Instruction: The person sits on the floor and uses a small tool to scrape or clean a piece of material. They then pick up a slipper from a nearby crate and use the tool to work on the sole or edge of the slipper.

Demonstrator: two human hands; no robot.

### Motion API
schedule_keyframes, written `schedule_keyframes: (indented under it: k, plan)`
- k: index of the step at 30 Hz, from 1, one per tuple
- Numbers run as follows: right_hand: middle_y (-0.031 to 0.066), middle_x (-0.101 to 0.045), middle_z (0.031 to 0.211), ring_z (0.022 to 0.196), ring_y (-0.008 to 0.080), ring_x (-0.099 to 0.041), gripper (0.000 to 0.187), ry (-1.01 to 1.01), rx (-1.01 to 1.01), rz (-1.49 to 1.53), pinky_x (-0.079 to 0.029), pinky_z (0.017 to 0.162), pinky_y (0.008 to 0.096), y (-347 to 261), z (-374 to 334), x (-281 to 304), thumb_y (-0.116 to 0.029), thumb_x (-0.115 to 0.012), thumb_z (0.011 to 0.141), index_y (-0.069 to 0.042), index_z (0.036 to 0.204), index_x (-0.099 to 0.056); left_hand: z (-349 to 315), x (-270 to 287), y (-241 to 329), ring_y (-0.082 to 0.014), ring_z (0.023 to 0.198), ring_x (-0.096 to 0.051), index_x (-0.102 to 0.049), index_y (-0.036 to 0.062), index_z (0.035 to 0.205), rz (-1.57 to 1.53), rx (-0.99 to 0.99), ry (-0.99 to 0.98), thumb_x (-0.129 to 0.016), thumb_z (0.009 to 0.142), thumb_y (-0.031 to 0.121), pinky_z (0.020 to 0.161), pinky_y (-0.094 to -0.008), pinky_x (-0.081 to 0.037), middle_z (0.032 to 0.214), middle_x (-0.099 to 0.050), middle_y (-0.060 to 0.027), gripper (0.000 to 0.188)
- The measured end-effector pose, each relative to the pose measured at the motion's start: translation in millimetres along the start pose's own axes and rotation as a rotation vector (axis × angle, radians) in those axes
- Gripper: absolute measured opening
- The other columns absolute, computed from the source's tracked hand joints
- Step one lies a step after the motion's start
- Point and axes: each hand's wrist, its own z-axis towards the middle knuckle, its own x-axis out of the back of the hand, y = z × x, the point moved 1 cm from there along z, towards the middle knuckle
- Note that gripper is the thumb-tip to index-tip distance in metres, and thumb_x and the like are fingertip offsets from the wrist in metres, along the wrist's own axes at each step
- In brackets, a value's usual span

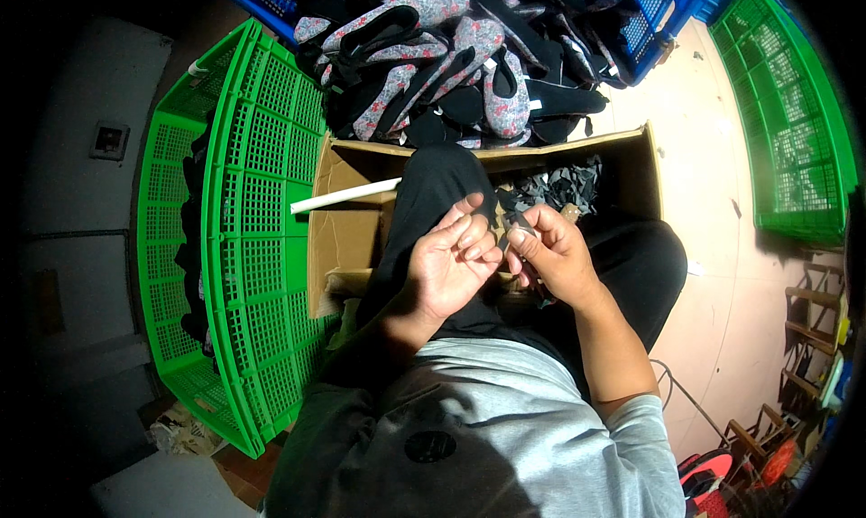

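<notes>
Above my lap, my left hand [454, 258] is turned palm up, with its fingers curled in toward the thumb and the index finger partly raised. Whether anything is between those fingers I cannot make out. Close to its right, my right hand [561, 254] pinches a small dark strip-like piece [518, 221] between thumb and fingers. The hands are near each other but apart. Beyond my knees lies a heap of black-lined floral slippers [507, 98]. Below the hands stands an opened cardboard box [347, 234], with dark scraps [564, 186] inside.
Blue crates [657, 22] stand behind and beside the slippers. Stacked green mesh crates [271, 247] holding dark items rise at my left; another green crate [783, 112] is at far right. A white tube [347, 195] juts past my left knee. Small wooden frames [812, 315] lie at right.
</notes>
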Motion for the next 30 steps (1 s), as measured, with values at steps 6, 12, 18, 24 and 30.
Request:
schedule_keyframes:
  k: [6,12,18,24,30]
  plan:
    - [0.0012,-0.06,0.067,0.049,0.0048,-0.051,0.013,-0.018,0.009,0.007,-0.04,0.044,0.0174,0.6,-0.3,-0.9,-0.017,-0.056,0.098,-0.005,0.092,-0.052,-0.9,-3.3,0.1,-0.0096,0.063,-0.035,-0.051,0.0068,0.122,0.019,-0.012,-0.002,-0.042,0.1,0.013,0.069,-0.0257,-0.034,0.07,-0.037,0.0015,0.025]
    - [0.001,-0.06,0.067,0.049,0.0043,-0.052,0.013,-0.022,-0.005,0.005,-0.039,0.043,0.0169,0.8,-0.4,-0.3,-0.017,-0.056,0.098,-0.005,0.093,-0.052,-1.3,-2.8,-0.1,-0.0096,0.063,-0.035,-0.05,0.0068,0.122,0.047,-0.024,0.018,-0.043,0.099,0.013,0.068,-0.0252,-0.034,0.07,-0.037,0.0015,0.025]
    - [0.0009,-0.06,0.067,0.049,0.0042,-0.051,0.014,-0.014,-0.037,0.0,-0.039,0.043,0.017,-3.2,-1.8,-1.6,-0.018,-0.057,0.097,-0.006,0.092,-0.052,-1.6,-2.8,-0.8,-0.0102,0.066,-0.039,-0.05,0.0059,0.12,0.172,-0.047,0.057,-0.048,0.099,0.017,0.069,-0.0264,-0.038,0.071,-0.04,0.001,0.023]
    - [0.001,-0.06,0.067,0.05,0.0045,-0.051,0.014,-0.017,-0.019,-0.005,-0.04,0.044,0.0177,-4.4,-2.3,-2.1,-0.018,-0.057,0.097,-0.006,0.092,-0.053,-2.9,-3.1,-5.5,-0.0123,0.079,-0.052,-0.055,0.0044,0.111,0.372,-0.105,0.162,-0.054,0.098,0.019,0.078,-0.0284,-0.044,0.083,-0.055,-0.0017,0.02]
    - [0.0012,-0.06,0.066,0.05,0.0046,-0.052,0.015,-0.054,-0.049,-0.036,-0.041,0.045,0.0185,-6.3,-2.1,-2.7,-0.017,-0.057,0.097,-0.005,0.091,-0.053,-5.2,-8.8,-8.4,-0.0139,0.088,-0.058,-0.058,0.0039,0.104,0.538,-0.16,0.117,-0.058,0.096,0.015,0.083,-0.0289,-0.046,0.097,-0.064,-0.0066,0.014]
